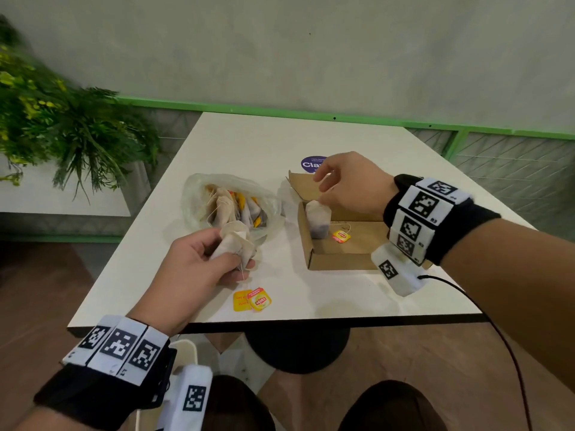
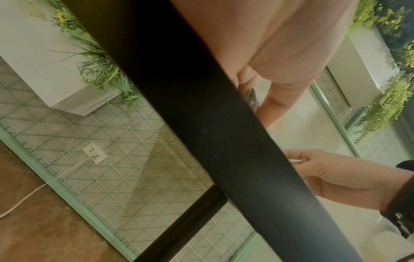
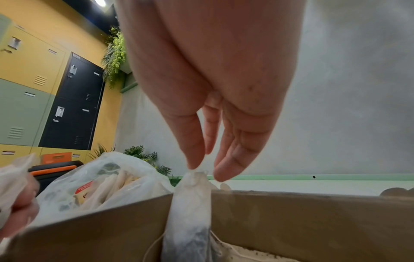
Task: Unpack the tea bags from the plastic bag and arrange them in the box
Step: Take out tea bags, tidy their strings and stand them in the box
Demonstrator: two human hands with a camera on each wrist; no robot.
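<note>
An open cardboard box [image 1: 339,259] lies on the white table [image 1: 249,141], right of a clear plastic bag [image 1: 199,194] that holds several tea bags. My right hand [image 1: 320,197] hovers over the box's left end and pinches the top of a tea bag [image 1: 317,220] standing against the left wall. Its yellow tag [image 1: 340,237] lies on the box floor. In the right wrist view the thumb and forefinger of my right hand [image 3: 201,170] pinch that tea bag [image 3: 190,203]. My left hand [image 1: 230,259] grips a bunch of tea bags [image 1: 235,242] in front of the plastic bag; two of their yellow tags [image 1: 252,300] lie on the table.
A purple round sticker [image 1: 308,163] lies behind the box. Green plants [image 1: 62,126] stand beyond the table's left edge. A black cable [image 1: 497,325] hangs from my right wrist past the table's front edge [image 2: 201,124]. A black stool [image 1: 298,349] stands under the table.
</note>
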